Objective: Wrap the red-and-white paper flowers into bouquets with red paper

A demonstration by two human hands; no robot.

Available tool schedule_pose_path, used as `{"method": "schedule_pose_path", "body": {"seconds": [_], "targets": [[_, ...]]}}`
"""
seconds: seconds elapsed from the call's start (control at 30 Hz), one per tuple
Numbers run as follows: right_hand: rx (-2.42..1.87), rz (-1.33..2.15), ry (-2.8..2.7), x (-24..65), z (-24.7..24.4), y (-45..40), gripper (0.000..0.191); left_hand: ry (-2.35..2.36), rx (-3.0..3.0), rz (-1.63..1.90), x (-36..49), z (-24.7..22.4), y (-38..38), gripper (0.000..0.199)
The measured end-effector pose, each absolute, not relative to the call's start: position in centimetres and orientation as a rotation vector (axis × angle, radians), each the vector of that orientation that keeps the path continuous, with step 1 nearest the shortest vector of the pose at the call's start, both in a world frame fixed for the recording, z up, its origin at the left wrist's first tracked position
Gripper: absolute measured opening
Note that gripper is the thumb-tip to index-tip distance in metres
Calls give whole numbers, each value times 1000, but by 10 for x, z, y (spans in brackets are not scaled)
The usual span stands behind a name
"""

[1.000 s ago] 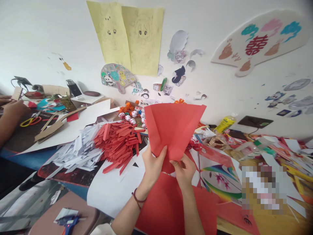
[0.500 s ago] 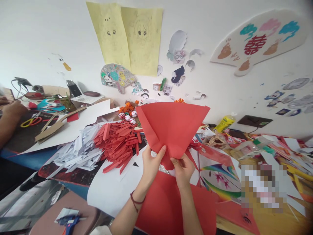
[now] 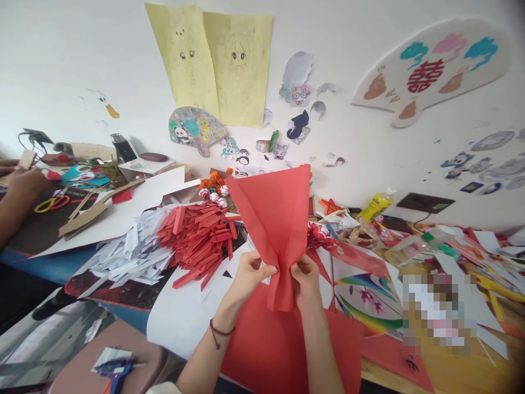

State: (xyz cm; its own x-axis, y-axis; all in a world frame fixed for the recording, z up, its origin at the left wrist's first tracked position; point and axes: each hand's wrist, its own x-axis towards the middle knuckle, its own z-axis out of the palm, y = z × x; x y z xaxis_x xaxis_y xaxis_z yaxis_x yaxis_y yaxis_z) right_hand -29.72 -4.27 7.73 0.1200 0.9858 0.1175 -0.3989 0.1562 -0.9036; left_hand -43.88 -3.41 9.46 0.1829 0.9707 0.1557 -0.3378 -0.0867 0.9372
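Observation:
A sheet of red paper (image 3: pixel 273 210) stands upright between my hands, gathered narrow at the waist and flaring wide at the top. My left hand (image 3: pixel 252 273) pinches its left edge at the gathered part, thumb in front. On the opposite edge, my right hand (image 3: pixel 305 271) grips the same paper between thumb and fingers. Below the gather, the paper's short lower end spreads a little. Under my forearms lies a larger red sheet (image 3: pixel 283 350). Left of my hands is a heap of folded red paper strips (image 3: pixel 200 238), beside a pile of white paper strips (image 3: pixel 141 246).
A glue gun (image 3: pixel 117 372) rests on a stool (image 3: pixel 69 361) at lower left. Scissors (image 3: pixel 52 203) lie near another person's hand (image 3: pixel 27 183). A yellow bottle (image 3: pixel 376 205) and paper scraps fill the right side. Red-and-white paper flowers (image 3: pixel 320 235) sit behind my right hand.
The right side of the red paper has been drawn inward, so its top is narrower and its waist more gathered. Both hands are slightly lower, and the lower end now shows.

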Motion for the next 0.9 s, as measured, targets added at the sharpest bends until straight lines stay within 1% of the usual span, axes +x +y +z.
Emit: {"method": "schedule_pose_path", "body": {"seconds": [0.1,0.23,0.37,0.47,0.57,0.67,0.73,0.9], "targets": [[-825,1350,-937,-299,73,-40,46,745,1084,1267,-434,86,-34,33],[-826,1442,-989,-303,70,-40,53,764,1024,1285,-433,74,-33,39],[-718,1573,-964,-308,70,-42,62,778,1055,1319,-435,71,-31,35],[-740,1604,-971,-309,66,-42,72,798,1116,1303,-438,72,-31,31],[-787,1613,-999,-308,61,-40,78,810,1170,1241,-440,71,-32,36],[-784,1606,-1031,-306,59,-40,75,816,1229,1199,-440,74,-32,41],[-775,1551,-1031,-306,62,-40,72,859,1300,1235,-439,80,-32,41],[-754,1498,-997,-308,70,-40,61,942,1549,1375,-436,100,-36,32]]}}
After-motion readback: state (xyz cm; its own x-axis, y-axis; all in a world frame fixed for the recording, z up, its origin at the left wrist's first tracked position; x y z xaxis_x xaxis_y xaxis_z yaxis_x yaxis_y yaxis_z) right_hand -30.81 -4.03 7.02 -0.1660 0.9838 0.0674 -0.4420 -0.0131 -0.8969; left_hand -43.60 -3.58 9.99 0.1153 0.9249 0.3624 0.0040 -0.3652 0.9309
